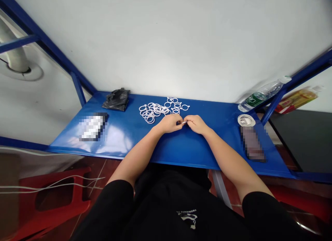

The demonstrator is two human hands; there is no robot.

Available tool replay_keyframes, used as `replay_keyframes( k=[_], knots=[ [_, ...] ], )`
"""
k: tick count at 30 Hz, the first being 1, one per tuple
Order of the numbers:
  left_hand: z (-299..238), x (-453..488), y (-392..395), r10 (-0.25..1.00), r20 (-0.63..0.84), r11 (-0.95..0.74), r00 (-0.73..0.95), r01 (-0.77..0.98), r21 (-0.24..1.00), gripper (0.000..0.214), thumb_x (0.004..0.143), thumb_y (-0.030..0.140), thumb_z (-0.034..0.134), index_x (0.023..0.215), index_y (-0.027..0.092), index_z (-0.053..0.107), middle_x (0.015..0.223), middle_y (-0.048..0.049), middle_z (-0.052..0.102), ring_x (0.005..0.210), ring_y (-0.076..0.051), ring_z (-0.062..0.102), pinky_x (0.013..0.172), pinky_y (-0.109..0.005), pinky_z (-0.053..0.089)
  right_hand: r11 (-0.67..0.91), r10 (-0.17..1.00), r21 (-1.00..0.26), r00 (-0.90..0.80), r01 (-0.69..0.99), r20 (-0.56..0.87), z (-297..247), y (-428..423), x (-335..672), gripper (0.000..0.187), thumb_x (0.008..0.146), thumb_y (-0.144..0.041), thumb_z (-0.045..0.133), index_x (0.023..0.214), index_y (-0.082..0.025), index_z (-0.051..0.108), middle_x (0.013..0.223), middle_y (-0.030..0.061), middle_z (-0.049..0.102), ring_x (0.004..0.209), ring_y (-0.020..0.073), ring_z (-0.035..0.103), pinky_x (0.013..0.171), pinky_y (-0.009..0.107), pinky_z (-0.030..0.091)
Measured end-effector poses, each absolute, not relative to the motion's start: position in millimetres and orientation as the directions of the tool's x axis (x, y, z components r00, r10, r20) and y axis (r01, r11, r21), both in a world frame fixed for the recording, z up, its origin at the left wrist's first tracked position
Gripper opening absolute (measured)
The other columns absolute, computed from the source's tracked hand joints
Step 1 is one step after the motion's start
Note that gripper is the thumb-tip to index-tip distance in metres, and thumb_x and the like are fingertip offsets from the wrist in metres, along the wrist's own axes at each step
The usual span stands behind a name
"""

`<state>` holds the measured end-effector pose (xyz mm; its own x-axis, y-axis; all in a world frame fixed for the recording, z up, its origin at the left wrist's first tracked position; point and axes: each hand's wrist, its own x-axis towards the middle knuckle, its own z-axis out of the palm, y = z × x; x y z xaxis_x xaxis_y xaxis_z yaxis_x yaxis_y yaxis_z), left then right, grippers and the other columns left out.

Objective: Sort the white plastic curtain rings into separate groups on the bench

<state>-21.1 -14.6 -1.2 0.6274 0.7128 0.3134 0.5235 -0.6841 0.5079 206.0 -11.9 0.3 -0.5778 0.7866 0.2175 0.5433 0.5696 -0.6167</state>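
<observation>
Left hand (169, 123) and right hand (196, 124) pinch one ring (184, 122).

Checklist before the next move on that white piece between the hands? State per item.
1. Hold: left hand and right hand meet at the white piece: ok.
2. Shape of the piece, whole or broken: too small, cannot tell.
3. Supply: ring pile lies on the table just behind the hands: ok.
4. Order of the pile: rings overlap in a tangle: not ok.
5. Clutter: black bag and bottle lie apart from the hands: ok.
</observation>
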Motion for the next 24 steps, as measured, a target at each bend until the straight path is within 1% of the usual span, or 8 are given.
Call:
replay_keyframes(
  k=[2,4,8,12,15,19,22,24],
  knots=[
    [-0.4,-23.0,-13.5,0.699,0.34,-0.7,0.629,0.507,0.503,0.008,0.093,0.022,0.066,0.086,0.02,0.071,0.089,-0.0028,0.073,0.08,-0.016,0.066,0.075,-0.029,0.049,0.595,0.776,-0.611,-0.573,0.522,0.266,-1.7,-13.1,205.9,0.035,0.086,-0.012,0.046,0.094,-0.022,0.079,0.098,0.005,0.081,0.092,0.0225,0.075,0.088,0.035,0.057],
    [2.0,-27.8,-10.8,0.699,0.383,-0.708,0.603,0.514,0.484,0.008,0.092,0.021,0.066,0.085,0.02,0.069,0.091,-0.004,0.072,0.086,-0.018,0.066,0.082,-0.031,0.051,0.598,0.788,-0.606,-0.526,0.525,0.321,-3.1,-15.3,206.0,0.04,0.092,-0.015,0.048,0.115,-0.023,0.079,0.119,0.0065,0.08,0.1,0.0231,0.075,0.096,0.039,0.058],
    [8.3,-45.9,-1.2,0.751,0.47,-0.654,0.464,0.622,0.431,0.019,0.091,0.026,0.071,0.074,0.02,0.065,0.116,-0.0098,0.071,0.113,-0.025,0.064,0.103,-0.043,0.05,0.51,0.856,-0.64,-0.408,0.575,0.316,-5.8,-15.9,208.2,0.058,0.098,-0.025,0.056,0.155,-0.03,0.058,0.158,0.0093,0.059,0.094,0.0205,0.075,0.092,0.042,0.063],
    [8.1,-66.1,8.4,0.847,0.482,-0.436,0.224,0.811,0.389,0.031,0.088,0.024,0.075,0.061,0.02,0.059,0.126,-0.0098,0.072,0.119,-0.031,0.06,0.109,-0.054,0.045,0.487,0.867,-0.648,-0.411,0.586,0.281,-10.7,-9.3,212.3,0.055,0.097,-0.026,0.059,0.152,-0.029,0.06,0.159,0.0114,0.056,0.09,0.019,0.074,0.088,0.041,0.064],
    [3.9,-70.8,10.7,0.863,0.497,-0.314,0.089,0.866,0.39,0.027,0.085,0.027,0.079,0.063,0.021,0.063,0.122,-0.0091,0.073,0.119,-0.034,0.059,0.109,-0.057,0.044,0.492,0.865,-0.636,-0.415,0.595,0.281,-13.7,-6.3,213.8,0.05,0.098,-0.029,0.06,0.148,-0.029,0.063,0.157,0.0119,0.057,0.092,0.0199,0.073,0.085,0.041,0.064],
    [-4.1,-54.5,4.6,0.854,0.499,-0.363,0.149,0.858,0.364,0.012,0.091,0.037,0.077,0.09,0.024,0.077,0.127,-0.0112,0.072,0.125,-0.036,0.059,0.112,-0.058,0.042,0.499,0.86,-0.611,-0.436,0.614,0.265,-14.6,-7.1,213.4,0.046,0.098,-0.032,0.063,0.144,-0.028,0.066,0.153,0.0113,0.059,0.095,0.021,0.073,0.088,0.042,0.063],
    [-11.2,-36.3,-2.8,0.851,0.451,-0.433,0.27,0.846,0.31,0.023,0.095,0.04,0.076,0.113,0.027,0.08,0.139,-0.0137,0.068,0.139,-0.041,0.053,0.123,-0.071,0.029,0.492,0.864,-0.61,-0.437,0.622,0.252,-13.5,-7.8,212.8,0.044,0.098,-0.033,0.064,0.141,-0.026,0.068,0.151,0.0117,0.061,0.094,0.0212,0.072,0.089,0.042,0.062],
    [-14.2,-28.2,-6.4,0.852,0.414,-0.46,0.32,0.836,0.3,0.024,0.095,0.037,0.077,0.117,0.029,0.08,0.14,-0.0138,0.069,0.144,-0.044,0.05,0.125,-0.078,0.019,0.489,0.865,-0.614,-0.438,0.62,0.246,-13.0,-7.8,212.6,0.043,0.099,-0.036,0.063,0.14,-0.026,0.068,0.15,0.0121,0.061,0.094,0.021,0.072,0.089,0.042,0.062]
  ],
)
